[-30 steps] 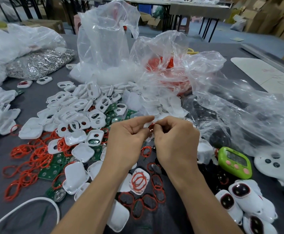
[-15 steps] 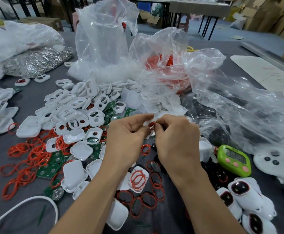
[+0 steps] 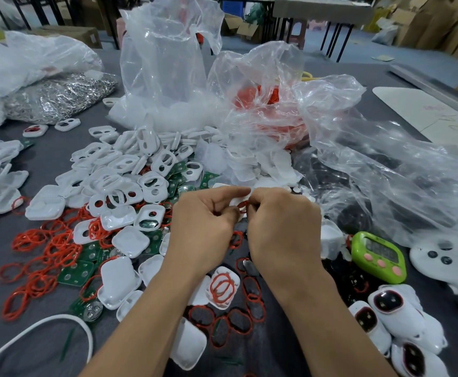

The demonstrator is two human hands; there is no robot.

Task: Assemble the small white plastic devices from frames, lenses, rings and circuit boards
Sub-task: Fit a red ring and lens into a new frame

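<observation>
Two hands meet above the middle of the table [image 3: 45, 352], and between their fingertips sits a small white frame [image 3: 235, 200] with a red ring [image 3: 243, 206] against it. The left hand [image 3: 203, 227] and the right hand [image 3: 282, 227] each have a tight grip, fingers curled in, thumb and forefinger pinching the piece from either side. How the ring sits on the frame is mostly hidden.

Just below the wrists lies a white shell [image 3: 222, 287] with red rings in it, and beside it a cluster of dark lenses [image 3: 238, 322] already edged in red. To the left spreads a pile of white frames [image 3: 130, 170], with green circuit boards [image 3: 76, 273] showing under it and loose red rings [image 3: 45, 248] scattered beyond.

To the right stand a green timer [image 3: 377, 257] and, nearer the table's edge, several finished devices [image 3: 388, 303] – white with dark, red-rimmed faces. Clear plastic bags [image 3: 168, 63] are heaped behind everything.
</observation>
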